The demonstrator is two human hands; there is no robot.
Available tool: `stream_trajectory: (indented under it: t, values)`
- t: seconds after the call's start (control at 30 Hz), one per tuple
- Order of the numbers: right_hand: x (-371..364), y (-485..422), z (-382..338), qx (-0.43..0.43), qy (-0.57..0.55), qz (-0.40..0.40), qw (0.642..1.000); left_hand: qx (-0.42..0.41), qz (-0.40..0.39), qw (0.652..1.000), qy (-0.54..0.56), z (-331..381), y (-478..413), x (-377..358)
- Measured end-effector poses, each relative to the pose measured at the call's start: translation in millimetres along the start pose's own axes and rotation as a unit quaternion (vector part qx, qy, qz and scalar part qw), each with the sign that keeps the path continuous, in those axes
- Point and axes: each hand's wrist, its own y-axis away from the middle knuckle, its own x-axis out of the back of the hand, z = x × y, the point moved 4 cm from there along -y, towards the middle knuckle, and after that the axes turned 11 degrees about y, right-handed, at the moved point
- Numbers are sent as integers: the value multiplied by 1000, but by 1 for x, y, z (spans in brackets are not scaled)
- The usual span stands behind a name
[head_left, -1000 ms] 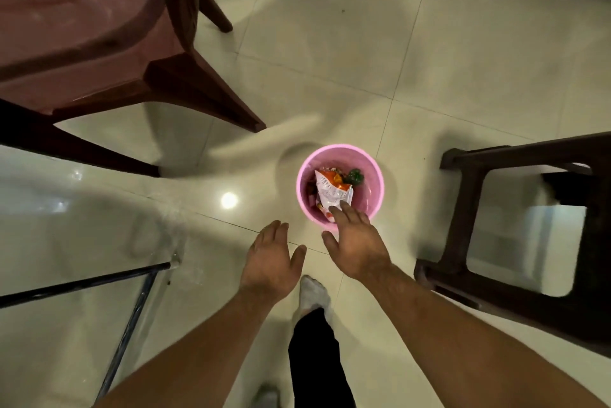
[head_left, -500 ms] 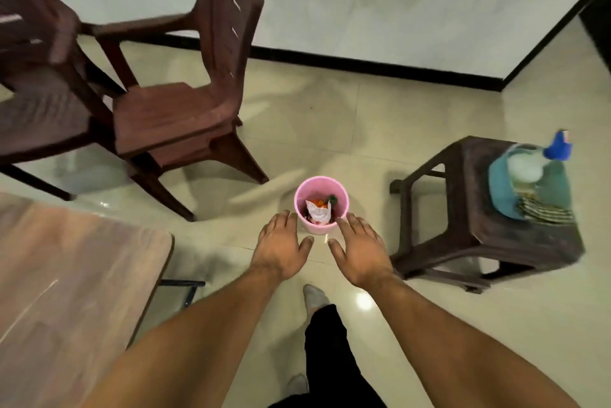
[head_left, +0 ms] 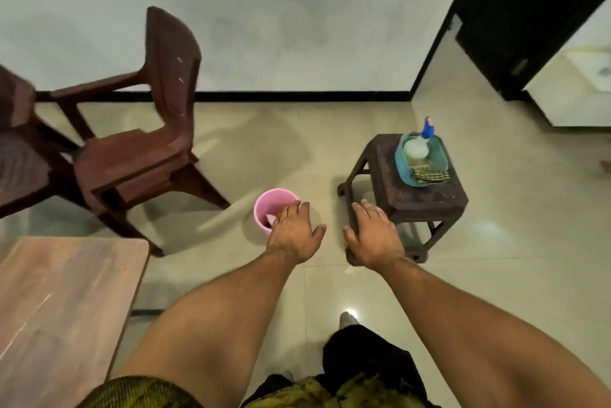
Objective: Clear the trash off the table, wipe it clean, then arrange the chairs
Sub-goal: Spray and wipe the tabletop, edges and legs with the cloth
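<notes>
Ahead-right of the empty, loosely spread right hand (head_left: 373,235), farther from the equally slack left hand (head_left: 294,232): folded checked cloth (head_left: 429,175) in teal oval tray (head_left: 401,167) on dark brown stool (head_left: 425,204).

From my remote seat I watch the right hand (head_left: 372,235), a second ago over the pink bin (head_left: 269,206) (trash (head_left: 271,218) inside), drawn back toward the stool (head_left: 426,202); the left hand (head_left: 294,232) now overlaps the bin's rim, seemingly without touching it.
</notes>
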Motion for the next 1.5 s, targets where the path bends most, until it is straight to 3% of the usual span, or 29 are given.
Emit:
stream_trajectory:
  t: [0.33,0.57,0.83,0.97,1.17,1.27,1.5]
  values:
    - [24,-80,147,-70,-24,4,997,-59,-48,997,-4,126,-131,-62]
    - [4,-197,275,-61,32,-68,995,17,-68,997,38,201,-272,-136]
    - [-52,-320,368,115,214,-162,956,62,-69,980,177,242,-416,-216]
    - [-66,-345,378,182,225,-178,941,100,-54,969,220,247,-467,-244]
    - [-67,-353,389,245,104,-162,950,85,-43,973,211,251,-505,-259]
    - [-56,-359,398,226,11,-154,962,77,-54,971,219,254,-503,-261]
    - [-10,-343,403,163,-137,-53,976,77,-16,953,292,267,-484,-229]
